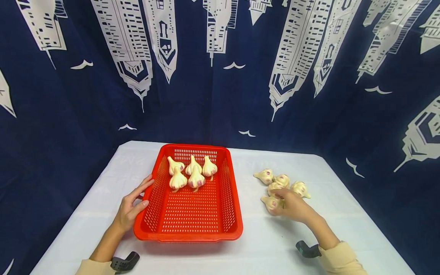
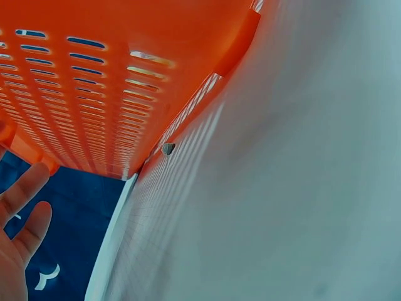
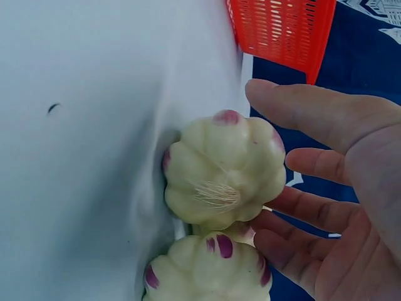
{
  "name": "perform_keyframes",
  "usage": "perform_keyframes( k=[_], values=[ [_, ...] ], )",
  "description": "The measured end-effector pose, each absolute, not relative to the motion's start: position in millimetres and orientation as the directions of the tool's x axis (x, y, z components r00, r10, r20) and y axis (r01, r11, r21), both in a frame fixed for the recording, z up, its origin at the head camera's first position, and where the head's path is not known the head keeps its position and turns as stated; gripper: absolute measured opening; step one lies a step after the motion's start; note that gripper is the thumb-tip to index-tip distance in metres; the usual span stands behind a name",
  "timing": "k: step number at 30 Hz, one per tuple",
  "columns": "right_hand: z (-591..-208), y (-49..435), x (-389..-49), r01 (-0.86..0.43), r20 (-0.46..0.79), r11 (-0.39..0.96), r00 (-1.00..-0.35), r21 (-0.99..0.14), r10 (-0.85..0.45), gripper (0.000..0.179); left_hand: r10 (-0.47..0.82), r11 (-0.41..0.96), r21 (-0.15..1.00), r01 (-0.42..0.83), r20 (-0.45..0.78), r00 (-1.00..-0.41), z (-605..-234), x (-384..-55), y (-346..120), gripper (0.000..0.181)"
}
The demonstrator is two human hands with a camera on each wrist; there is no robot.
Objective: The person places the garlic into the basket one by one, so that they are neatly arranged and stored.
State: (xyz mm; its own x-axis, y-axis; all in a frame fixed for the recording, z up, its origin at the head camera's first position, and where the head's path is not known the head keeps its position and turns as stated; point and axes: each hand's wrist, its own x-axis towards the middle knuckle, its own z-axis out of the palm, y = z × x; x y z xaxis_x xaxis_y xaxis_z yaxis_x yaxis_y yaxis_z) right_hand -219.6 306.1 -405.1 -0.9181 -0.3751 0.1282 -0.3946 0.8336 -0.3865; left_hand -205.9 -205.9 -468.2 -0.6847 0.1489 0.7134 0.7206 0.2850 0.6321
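Note:
The red plastic basket [image 1: 188, 237] has several garlic bulbs, among them a front one [image 1: 196, 178], grouped at its far end. My left hand [image 1: 130, 208] rests against the basket's left rim, thumb and fingers spread and fairly straight. In the left wrist view, fingers [image 2: 25, 191] reach to the underside of the rim. To the right of the basket lies a loose cluster of garlic bulbs [image 1: 265, 176]. My right hand [image 1: 296, 206] is over the cluster's near side. The right wrist view shows its spread fingers beside one garlic bulb [image 3: 219, 169], thumb apart from it.
A white cloth [image 1: 261, 244] covers the table. Behind it hangs a dark blue curtain [image 1: 209, 107] with white building prints. Another garlic bulb [image 1: 300, 188] lies at the right of the cluster. Each wrist wears a dark band, such as the left band [image 1: 125, 262].

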Motion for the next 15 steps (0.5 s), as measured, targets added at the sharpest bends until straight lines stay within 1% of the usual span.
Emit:
perform_keyframes(
  k=[5, 9, 15],
  values=[
    [-411.6, 302.8, -219.4, -0.417, 0.15, 0.841, -0.909, -0.344, -0.389, 0.058, 0.182, 0.283, 0.632, 0.721, 0.703, -0.688, -469.8, -205.8, -208.8, 0.055],
    [-414.4, 300.7, -220.8, -0.446, 0.169, 0.839, -0.895, -0.313, -0.412, 0.056, 0.168, 0.28, 0.63, 0.724, 0.711, -0.683, -468.5, -205.6, -208.4, 0.055],
    [-417.5, 299.8, -221.9, -0.467, 0.204, 0.845, -0.882, -0.262, -0.425, 0.054, 0.161, 0.28, 0.647, 0.709, 0.697, -0.699, -468.6, -206.1, -207.5, 0.056]
  ],
)
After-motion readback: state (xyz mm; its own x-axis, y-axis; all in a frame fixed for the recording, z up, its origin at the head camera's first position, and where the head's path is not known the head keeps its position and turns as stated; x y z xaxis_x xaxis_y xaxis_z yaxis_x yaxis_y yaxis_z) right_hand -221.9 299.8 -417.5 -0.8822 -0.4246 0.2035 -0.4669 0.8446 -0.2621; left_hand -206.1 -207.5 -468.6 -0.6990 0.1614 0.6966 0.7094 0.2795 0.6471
